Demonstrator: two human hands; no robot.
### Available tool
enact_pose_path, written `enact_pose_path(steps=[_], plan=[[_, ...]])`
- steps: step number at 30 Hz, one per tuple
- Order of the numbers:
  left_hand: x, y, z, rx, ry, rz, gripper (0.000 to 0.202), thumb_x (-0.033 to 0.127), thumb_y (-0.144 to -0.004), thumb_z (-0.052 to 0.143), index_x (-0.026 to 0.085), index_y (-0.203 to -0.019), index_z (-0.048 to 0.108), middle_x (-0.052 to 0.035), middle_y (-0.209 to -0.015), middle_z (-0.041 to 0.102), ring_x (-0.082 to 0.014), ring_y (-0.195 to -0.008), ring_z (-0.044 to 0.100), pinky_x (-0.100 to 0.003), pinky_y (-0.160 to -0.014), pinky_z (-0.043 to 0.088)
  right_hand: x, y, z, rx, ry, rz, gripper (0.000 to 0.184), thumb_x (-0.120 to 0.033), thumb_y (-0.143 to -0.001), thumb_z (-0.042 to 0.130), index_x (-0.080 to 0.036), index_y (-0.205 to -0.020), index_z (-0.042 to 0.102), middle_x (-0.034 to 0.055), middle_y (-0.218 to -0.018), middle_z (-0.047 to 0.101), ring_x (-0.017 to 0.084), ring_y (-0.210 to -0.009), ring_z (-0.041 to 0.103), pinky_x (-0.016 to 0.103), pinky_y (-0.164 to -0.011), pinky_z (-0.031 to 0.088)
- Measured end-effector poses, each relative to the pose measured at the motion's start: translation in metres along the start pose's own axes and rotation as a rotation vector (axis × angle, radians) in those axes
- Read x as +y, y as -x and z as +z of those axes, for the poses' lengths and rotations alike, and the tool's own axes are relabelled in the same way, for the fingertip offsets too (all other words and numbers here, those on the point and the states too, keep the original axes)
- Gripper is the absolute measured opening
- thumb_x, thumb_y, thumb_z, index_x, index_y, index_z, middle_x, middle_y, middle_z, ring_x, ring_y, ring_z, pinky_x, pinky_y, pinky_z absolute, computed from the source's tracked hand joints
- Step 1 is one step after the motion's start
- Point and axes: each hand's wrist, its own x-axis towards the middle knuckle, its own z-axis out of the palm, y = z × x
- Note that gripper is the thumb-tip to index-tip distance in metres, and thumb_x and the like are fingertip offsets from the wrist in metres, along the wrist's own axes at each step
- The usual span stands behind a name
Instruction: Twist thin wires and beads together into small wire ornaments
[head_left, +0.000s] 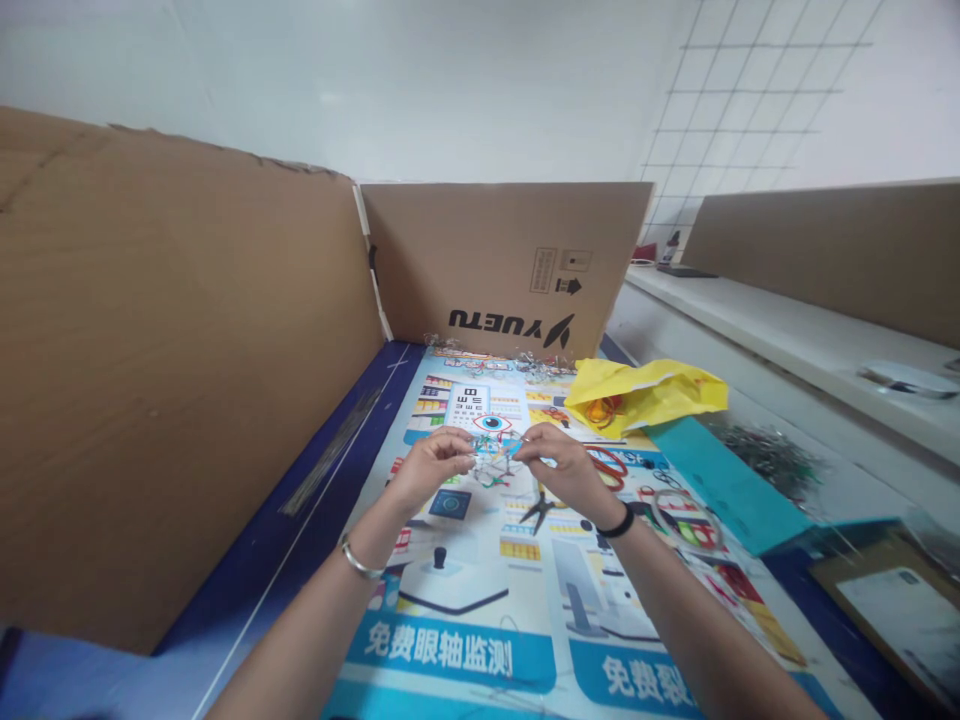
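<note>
Both my hands meet above a printed poster (pixel 480 600) that covers the table. My left hand (pixel 431 462), a silver bangle on its wrist, pinches one end of a small wire piece with coloured beads (pixel 495 452). My right hand (pixel 559 470), with a black band on the wrist, pinches the other end. The piece is held a little above the poster. Black pliers (pixel 538 510) lie on the poster just below my right hand.
Cardboard walls stand at the left (pixel 172 380) and at the back (pixel 502 265). A yellow bag (pixel 645 392) lies at the back right, with red wire rings (pixel 611 465) and a wire coil (pixel 679 510) near it. A teal sheet (pixel 720 480) and a heap of wire bits (pixel 765 452) lie to the right.
</note>
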Motion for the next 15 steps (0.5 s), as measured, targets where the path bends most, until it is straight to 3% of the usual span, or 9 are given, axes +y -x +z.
enact_pose_path(steps=[7,15], plan=[[-0.014,0.000,0.013,0.052,0.094,-0.062,0.011,0.020,-0.061,0.072,0.015,-0.069,0.067,-0.0048,-0.099,0.056,-0.0129,-0.078,0.053,-0.023,-0.063,0.042,-0.003,0.000,0.016,0.040,0.006,-0.024,0.028,-0.001,-0.073,0.048,-0.022,-0.077,0.067,0.0032,-0.079,0.058,0.016,-0.080,0.057,0.031,-0.072,0.048],[-0.005,-0.003,-0.004,0.095,0.223,-0.101,0.015,0.020,-0.056,0.076,0.013,-0.064,0.065,-0.0043,-0.094,0.058,-0.0115,-0.074,0.054,-0.022,-0.061,0.042,0.018,0.007,0.005,0.054,-0.074,0.045,0.026,0.000,-0.070,0.048,-0.021,-0.071,0.064,0.0029,-0.078,0.059,0.016,-0.079,0.058,0.030,-0.071,0.048]])
